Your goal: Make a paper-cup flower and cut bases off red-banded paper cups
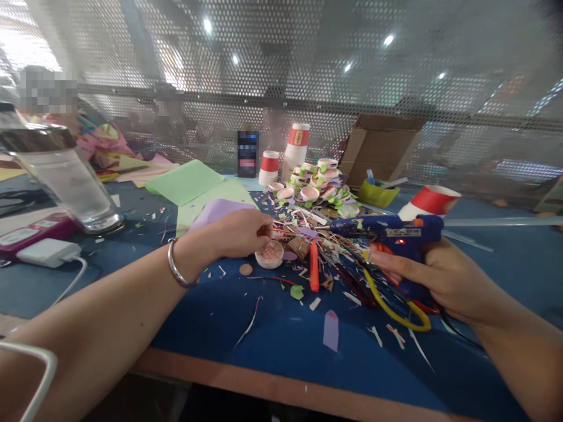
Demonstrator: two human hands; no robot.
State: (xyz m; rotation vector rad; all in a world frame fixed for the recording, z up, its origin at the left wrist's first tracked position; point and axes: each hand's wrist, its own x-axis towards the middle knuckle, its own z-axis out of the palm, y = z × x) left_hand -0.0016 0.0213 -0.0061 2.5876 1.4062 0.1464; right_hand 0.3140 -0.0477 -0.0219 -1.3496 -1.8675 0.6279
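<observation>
My right hand (444, 275) grips a blue hot glue gun (391, 231), its nozzle pointing left over the paper scraps. A small red light glows on the gun's side, and a clear glue stick (501, 221) sticks out of its back. My left hand (241, 231), with a silver bangle at the wrist, has its fingers pinched together at the far edge of a small round paper piece (269, 256) with red lines drawn on it. Whatever is between those fingertips is hidden. An orange marker (314, 266) lies between the hands, near yellow-handled scissors (396, 313).
Behind the scraps rises a pile of small round paper pieces (309, 193) beside stacked paper cups (295, 153). A water glass (83, 181) and white charger (50, 252) stand left. Green paper (189, 181) lies behind my left hand. A cardboard box (378, 146) leans against the perforated screen.
</observation>
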